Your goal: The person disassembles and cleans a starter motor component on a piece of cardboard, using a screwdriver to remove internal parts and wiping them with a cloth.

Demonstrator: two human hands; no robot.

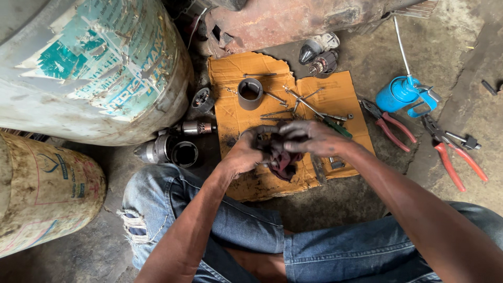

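Jeans [251, 230] nearest camera. Left hand [246, 152] and right hand [309, 137] both clamp a dark red rag [283, 161] above cardboard's [335, 97] near edge; metal sleeve [250, 93] near far edge.

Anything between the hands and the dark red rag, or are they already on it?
Nothing visible in the way. Both the left hand and right hand are already closed around the dark red rag, held above the cardboard sheet. What the rag wraps is hidden.

Dim, even daylight; soft shadows; sharp centre; wide-angle bending at edges.
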